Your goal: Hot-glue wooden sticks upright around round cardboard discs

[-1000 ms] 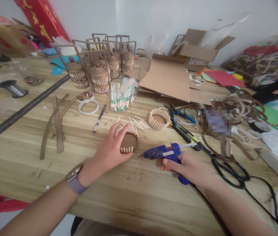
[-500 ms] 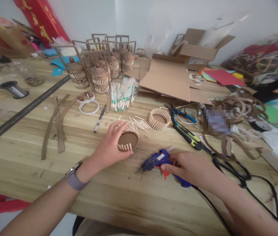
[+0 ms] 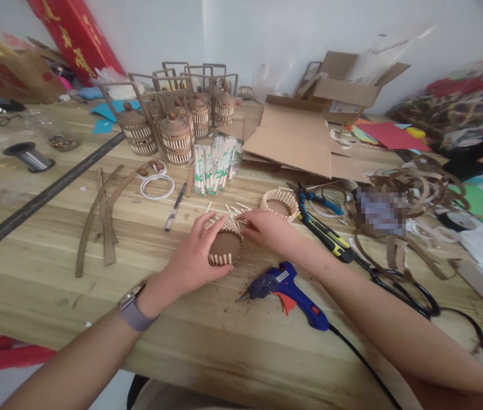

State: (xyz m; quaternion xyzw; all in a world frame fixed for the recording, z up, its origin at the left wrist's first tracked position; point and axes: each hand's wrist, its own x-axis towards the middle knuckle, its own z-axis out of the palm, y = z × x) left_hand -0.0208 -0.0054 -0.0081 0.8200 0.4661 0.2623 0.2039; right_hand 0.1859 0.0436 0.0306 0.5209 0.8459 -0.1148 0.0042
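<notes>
My left hand point(image 3: 201, 253) grips the left side of a round cardboard base point(image 3: 226, 246) with short wooden sticks standing along part of its rim. My right hand point(image 3: 267, 230) reaches to the loose wooden sticks point(image 3: 233, 212) just behind that base. Its fingers are drawn together, and their tips are partly hidden, so whatever they pinch does not show. Below my right forearm a blue glue gun point(image 3: 290, 290) with a red trigger lies on its side on the table, nozzle pointing left. A second round base ringed with sticks point(image 3: 279, 200) stands behind my right hand.
Pliers point(image 3: 316, 196) and a yellow-black cutter point(image 3: 329, 236) lie to the right, near scissors point(image 3: 407, 293) and curled cardboard strips point(image 3: 399, 250). Finished stick baskets point(image 3: 176, 136) stand at the back, with wrapped stick packs point(image 3: 218, 165) before them. A pen-like knife point(image 3: 176, 208) lies left.
My right hand has let go of the glue gun, which now lies on the table, and has moved up and left to the loose sticks. My left hand still holds the base.
</notes>
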